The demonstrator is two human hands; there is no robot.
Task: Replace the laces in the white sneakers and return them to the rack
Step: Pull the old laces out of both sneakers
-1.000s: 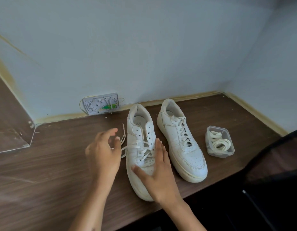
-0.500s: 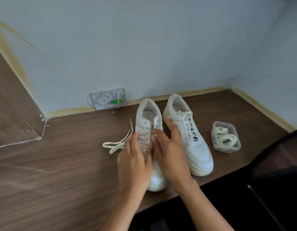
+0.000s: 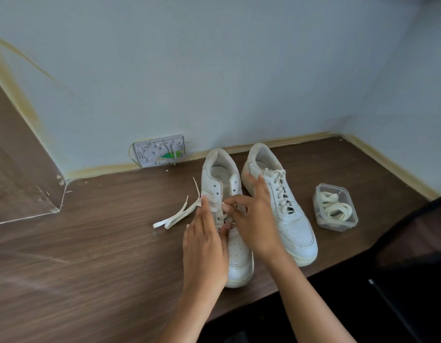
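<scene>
Two white sneakers stand side by side on a brown wooden table [image 3: 90, 256], toes toward me. The left sneaker [image 3: 239, 256] is partly unlaced, and the loose ends of its old lace [image 3: 174, 216] trail onto the table at its left. My left hand [image 3: 204, 246] lies along that sneaker's left side with straight fingers, its thumb on the tongue. My right hand [image 3: 256, 219] reaches over the eyelets and pinches the lace with curled index finger and thumb. The right sneaker [image 3: 293, 231] is fully laced.
A small clear plastic tub [image 3: 318, 219] with coiled white laces sits right of the sneakers. An open wall socket box [image 3: 160, 151] sits at the wall's foot behind them. A clear panel [image 3: 23, 194] stands at far left. Something dark [image 3: 412, 256] is beyond the table's right front edge.
Both hands moved onto the left sneaker's lacing. The lace ends have come out farther and now lie on the table at the left. My view has shifted left.
</scene>
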